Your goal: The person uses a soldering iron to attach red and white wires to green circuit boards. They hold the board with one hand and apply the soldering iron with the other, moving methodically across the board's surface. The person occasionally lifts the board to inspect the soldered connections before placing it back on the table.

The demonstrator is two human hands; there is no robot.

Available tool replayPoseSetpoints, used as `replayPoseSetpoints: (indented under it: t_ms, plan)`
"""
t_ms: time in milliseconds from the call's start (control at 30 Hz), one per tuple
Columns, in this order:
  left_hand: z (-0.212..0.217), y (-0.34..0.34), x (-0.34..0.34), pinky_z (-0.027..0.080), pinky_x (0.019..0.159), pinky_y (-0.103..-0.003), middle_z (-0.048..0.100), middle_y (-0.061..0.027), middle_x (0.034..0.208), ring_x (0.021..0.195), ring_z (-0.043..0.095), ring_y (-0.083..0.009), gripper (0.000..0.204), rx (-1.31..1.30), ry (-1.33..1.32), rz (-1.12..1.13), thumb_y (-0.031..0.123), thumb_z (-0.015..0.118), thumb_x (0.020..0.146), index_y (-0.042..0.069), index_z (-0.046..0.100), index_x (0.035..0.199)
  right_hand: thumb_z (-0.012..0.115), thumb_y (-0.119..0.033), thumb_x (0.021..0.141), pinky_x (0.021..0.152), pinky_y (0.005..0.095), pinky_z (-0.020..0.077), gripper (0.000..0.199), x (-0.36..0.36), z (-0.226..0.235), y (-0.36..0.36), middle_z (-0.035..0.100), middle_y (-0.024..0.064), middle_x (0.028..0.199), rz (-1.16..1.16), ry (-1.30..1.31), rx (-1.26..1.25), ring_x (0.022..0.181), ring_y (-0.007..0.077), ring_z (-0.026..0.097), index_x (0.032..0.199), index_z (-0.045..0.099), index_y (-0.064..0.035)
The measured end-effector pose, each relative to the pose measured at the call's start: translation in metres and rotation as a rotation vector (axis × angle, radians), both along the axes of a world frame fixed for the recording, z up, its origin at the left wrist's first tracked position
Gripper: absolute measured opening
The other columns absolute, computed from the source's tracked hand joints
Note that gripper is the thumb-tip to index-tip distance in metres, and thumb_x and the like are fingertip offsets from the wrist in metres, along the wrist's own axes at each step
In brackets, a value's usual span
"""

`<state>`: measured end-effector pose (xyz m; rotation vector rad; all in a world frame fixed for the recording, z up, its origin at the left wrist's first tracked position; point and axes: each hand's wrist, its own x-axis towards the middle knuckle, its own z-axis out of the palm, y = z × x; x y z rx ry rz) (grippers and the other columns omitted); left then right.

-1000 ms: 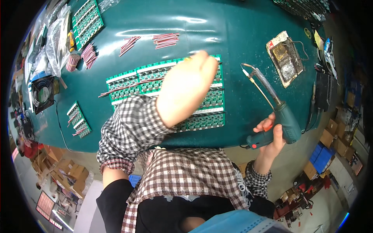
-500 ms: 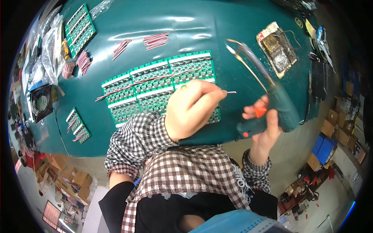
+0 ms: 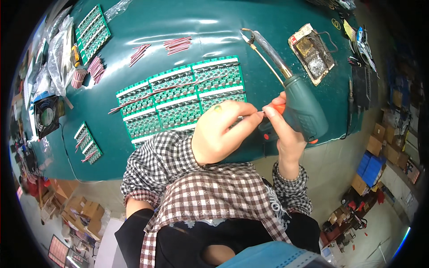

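My left hand (image 3: 219,131) is closed in a pinch just above the near right part of the green circuit boards (image 3: 176,112). Its fingertips hold a thin wire (image 3: 263,111), mostly hidden by the fingers. My right hand (image 3: 289,140) grips a green soldering gun (image 3: 304,107) with an orange trigger, tip pointing away and to the left. The right thumb and a finger also meet at the wire's end, touching or nearly touching the left fingertips. Thin red-and-white wires (image 3: 134,103) lie in a line across the boards.
Bunches of red-and-white wires (image 3: 177,44) lie beyond the boards. At the right sits a dirty solder tray (image 3: 315,62). A black fan (image 3: 46,117) stands at the left, with a small board (image 3: 88,143) near it and another board panel (image 3: 92,33) farther back.
My right hand has moved left with the soldering gun, and its thumb and finger now meet at the wire end by the left fingertips. The left hand has shifted slightly.
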<state>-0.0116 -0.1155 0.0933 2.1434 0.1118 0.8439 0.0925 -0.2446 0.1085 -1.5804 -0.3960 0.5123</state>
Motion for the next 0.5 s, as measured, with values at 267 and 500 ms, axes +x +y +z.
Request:
replayPoseSetpoints:
  t_ms: [267,500]
  plan:
    - [0.003,0.004,0.003,0.053,0.066,-0.028,0.064,-0.0084,0.085,0.078,0.065,-0.0184,0.015,-0.569,0.223,-0.060,-0.005,0.069,0.076,0.000,0.065,0.090,0.069,0.006,0.081,0.073,0.0244,0.0523,0.030,-0.002,0.000,-0.002,0.063,0.0064,0.095,0.043,-0.062,-0.038,0.085,0.0106,0.063,0.109,0.059,0.0021]
    - [0.012,0.035,0.008,0.051,0.068,-0.027,0.062,-0.0078,0.087,0.075,0.062,-0.0161,0.011,-0.427,0.365,0.065,-0.003,0.064,0.083,-0.001,0.062,0.093,0.066,0.004,0.084,0.070,0.0312,0.0558,0.030,0.007,0.010,-0.005,0.065,0.0110,0.094,-0.071,0.040,-0.010,0.079,0.0184,0.066,0.113,0.056,0.0064]
